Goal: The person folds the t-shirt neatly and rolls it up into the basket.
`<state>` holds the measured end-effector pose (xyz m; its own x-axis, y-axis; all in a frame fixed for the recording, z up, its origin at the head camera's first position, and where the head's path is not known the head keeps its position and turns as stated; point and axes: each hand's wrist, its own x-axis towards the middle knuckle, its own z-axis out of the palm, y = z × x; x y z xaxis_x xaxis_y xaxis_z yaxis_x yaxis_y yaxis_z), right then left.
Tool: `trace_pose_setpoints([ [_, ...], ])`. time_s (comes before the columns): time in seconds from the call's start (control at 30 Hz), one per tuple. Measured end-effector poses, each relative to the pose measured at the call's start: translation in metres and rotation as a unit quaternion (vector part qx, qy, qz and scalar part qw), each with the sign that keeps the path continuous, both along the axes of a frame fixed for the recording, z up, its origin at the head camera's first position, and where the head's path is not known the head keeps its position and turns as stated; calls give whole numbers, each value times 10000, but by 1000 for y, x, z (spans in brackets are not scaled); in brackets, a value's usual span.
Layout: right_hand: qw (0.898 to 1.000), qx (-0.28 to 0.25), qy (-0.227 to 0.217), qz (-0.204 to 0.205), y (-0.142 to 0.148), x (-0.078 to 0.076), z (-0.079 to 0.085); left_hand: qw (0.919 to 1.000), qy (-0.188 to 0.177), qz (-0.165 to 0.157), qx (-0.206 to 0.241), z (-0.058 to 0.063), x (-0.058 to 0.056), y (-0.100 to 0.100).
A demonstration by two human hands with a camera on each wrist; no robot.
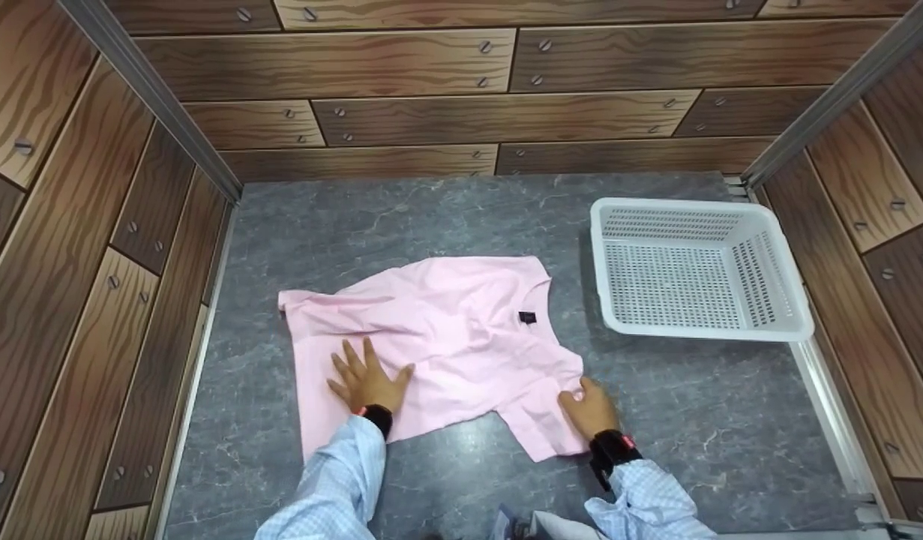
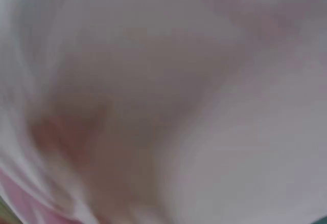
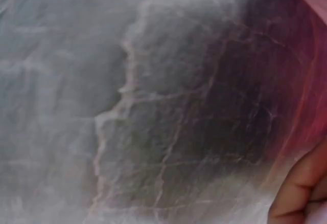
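Plank-patterned walls [image 1: 416, 60], 3: at far, left and right, enclosing my work area.

Tabletop [image 1: 431, 210], 1: grey, marbled, flat; it gives the cloth full support.

Pink shirt [image 1: 446, 322], 1: spread across the middle of the tabletop, collar to the right, hem to the left, some wrinkles through the body. Its near sleeve [image 1: 540, 431] angles out toward me, within easy reach; the far sleeve I cannot make out.

White basket [image 1: 712, 335], 1: perforated, at the far right, just beside the shirt but apart from it, presumably so that the cloth has room to lie flat.

Checked cuffs [image 1: 341, 472], 2: pale blue, mine, both entering from the near side.

Left hand [image 1: 371, 386], 1: palm down on the shirt toward the hem, fingers spread apart, which I judge steadies the cloth. My left wrist view is too blurred to add anything.

Right hand [image 1: 594, 411], 1: at the near sleeve's right edge, thumb above, fingers curled and pinching the fabric, probably to control that edge.

Wristbands [image 1: 615, 448], 2: dark, 1 per wrist.

Neck label [image 1: 527, 317], 1: black, facing up inside the collar.
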<state>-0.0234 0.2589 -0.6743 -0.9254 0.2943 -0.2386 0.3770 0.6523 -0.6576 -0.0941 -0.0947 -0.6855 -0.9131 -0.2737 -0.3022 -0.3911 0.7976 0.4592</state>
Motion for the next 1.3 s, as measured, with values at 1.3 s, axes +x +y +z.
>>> trace_pose_setpoints([
  [1.3,9905,-727,146,1158,45,-246,-144,9965,-90,-745,-363,-35,-3,-22],
])
